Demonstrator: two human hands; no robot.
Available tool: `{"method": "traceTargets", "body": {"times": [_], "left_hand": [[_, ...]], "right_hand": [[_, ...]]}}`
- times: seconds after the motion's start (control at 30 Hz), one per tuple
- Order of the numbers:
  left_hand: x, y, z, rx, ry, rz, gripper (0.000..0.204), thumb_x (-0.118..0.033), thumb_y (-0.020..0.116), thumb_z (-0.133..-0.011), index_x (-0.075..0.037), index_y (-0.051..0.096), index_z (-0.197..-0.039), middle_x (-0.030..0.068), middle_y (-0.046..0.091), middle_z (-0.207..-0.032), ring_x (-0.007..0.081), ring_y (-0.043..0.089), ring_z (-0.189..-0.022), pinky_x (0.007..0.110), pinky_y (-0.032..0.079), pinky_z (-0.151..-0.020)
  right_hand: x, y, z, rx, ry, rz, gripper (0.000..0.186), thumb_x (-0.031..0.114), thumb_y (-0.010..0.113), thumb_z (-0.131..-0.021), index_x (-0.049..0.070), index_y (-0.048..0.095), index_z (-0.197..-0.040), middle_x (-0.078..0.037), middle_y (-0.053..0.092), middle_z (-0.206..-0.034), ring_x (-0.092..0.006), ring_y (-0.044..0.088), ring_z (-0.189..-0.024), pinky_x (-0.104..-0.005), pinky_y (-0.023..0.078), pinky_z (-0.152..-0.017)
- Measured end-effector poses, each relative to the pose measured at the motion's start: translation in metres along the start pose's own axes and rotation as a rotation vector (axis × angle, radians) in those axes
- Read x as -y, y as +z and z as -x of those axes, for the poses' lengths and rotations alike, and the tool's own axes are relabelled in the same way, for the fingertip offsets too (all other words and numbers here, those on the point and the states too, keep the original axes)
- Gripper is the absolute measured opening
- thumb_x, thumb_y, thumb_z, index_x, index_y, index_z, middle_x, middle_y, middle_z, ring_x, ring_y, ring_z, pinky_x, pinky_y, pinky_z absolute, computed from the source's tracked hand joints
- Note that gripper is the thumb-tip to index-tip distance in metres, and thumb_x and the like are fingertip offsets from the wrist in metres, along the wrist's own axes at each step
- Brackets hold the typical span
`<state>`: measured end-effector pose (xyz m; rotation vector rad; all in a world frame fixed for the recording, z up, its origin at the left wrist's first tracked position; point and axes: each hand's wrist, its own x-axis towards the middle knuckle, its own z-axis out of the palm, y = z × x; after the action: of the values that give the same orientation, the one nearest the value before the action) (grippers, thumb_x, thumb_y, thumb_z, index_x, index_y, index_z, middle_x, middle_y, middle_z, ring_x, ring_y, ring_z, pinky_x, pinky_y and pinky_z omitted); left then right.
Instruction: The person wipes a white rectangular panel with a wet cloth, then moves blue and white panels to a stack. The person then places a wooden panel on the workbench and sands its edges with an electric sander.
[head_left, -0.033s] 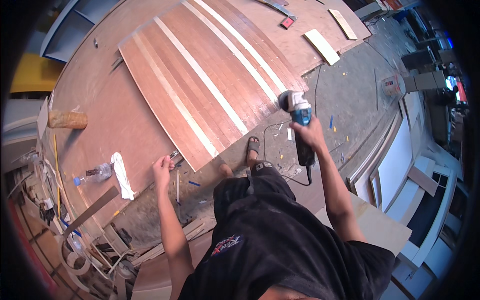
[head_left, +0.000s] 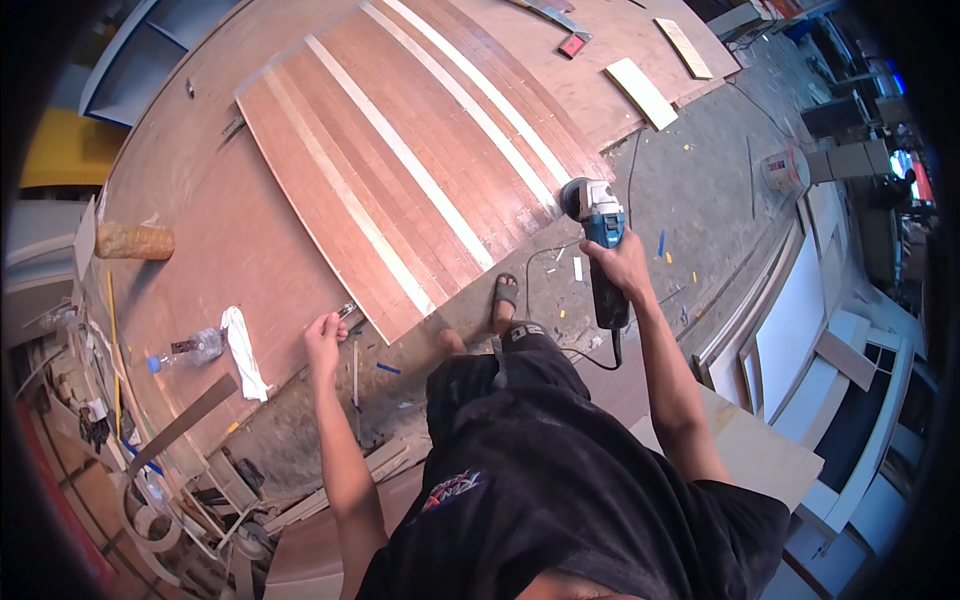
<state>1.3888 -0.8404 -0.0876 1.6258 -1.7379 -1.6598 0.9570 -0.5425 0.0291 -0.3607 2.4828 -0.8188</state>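
My right hand (head_left: 622,262) is wrapped round the black body of a blue and grey angle grinder (head_left: 603,225). Its round head is at the near right edge of a striped wooden panel (head_left: 420,170), made of reddish-brown strips with several pale ones. Whether the disc touches the wood cannot be made out. By the panel's near left corner, my left hand (head_left: 325,338) has its fingers curled closed beside a small metal piece (head_left: 347,311), possibly a clamp. What these fingers hold, if anything, is hidden.
The panel lies on a large wooden worktop (head_left: 215,190). A plastic bottle (head_left: 205,346), white cloth (head_left: 245,355) and brownish roll (head_left: 137,241) are on the left. Loose boards (head_left: 643,92) and a square (head_left: 572,45) lie at the back. The grinder's cord (head_left: 617,350) hangs below it.
The grinder and my right hand have shifted very slightly to the right. My left hand looks the same.
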Motion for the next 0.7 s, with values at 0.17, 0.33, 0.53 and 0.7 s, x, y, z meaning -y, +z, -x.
{"method": "traceTargets", "body": {"times": [0.17, 0.33, 0.53, 0.7], "left_hand": [[0.007, -0.001, -0.003, -0.044, -0.004, 0.005, 0.027, -0.023, 0.059, -0.103, 0.003, 0.068, -0.102, 0.0026, 0.065, -0.080, 0.0088, 0.058, -0.070, 0.025, 0.048, -0.066], [0.002, 0.001, -0.010, -0.060, -0.013, -0.027, 0.026, -0.023, 0.057, -0.104, 0.001, 0.066, -0.100, 0.0019, 0.063, -0.080, 0.0092, 0.058, -0.071, 0.025, 0.048, -0.067], [-0.002, 0.002, -0.009, -0.080, -0.001, -0.048, 0.026, -0.021, 0.058, -0.103, 0.003, 0.067, -0.101, 0.0023, 0.064, -0.078, 0.0087, 0.057, -0.067, 0.025, 0.047, -0.064], [-0.002, 0.008, -0.010, -0.114, 0.012, -0.034, 0.025, -0.020, 0.057, -0.103, 0.002, 0.067, -0.100, 0.0019, 0.063, -0.076, 0.0081, 0.056, -0.066, 0.025, 0.046, -0.062]], "right_hand": [[0.001, 0.042, 0.046, 0.263, -0.140, 0.014, 0.058, 0.028, 0.080, -0.068, -0.007, 0.062, -0.111, -0.028, 0.070, -0.099, -0.0421, 0.069, -0.096, -0.0459, 0.054, -0.085], [0.018, 0.067, 0.069, 0.476, -0.243, 0.063, 0.068, 0.027, 0.080, -0.069, -0.007, 0.054, -0.122, -0.033, 0.067, -0.102, -0.0455, 0.067, -0.098, -0.0484, 0.053, -0.090], [-0.034, -0.004, -0.018, 0.174, -0.109, -0.079, 0.051, 0.027, 0.081, -0.068, -0.006, 0.065, -0.103, -0.023, 0.071, -0.092, -0.0322, 0.071, -0.090, -0.0412, 0.053, -0.083], [-0.035, -0.029, -0.038, 0.029, 0.006, -0.049, 0.056, 0.027, 0.082, -0.069, -0.006, 0.062, -0.110, -0.023, 0.071, -0.098, -0.0332, 0.071, -0.091, -0.0410, 0.054, -0.084]]}}
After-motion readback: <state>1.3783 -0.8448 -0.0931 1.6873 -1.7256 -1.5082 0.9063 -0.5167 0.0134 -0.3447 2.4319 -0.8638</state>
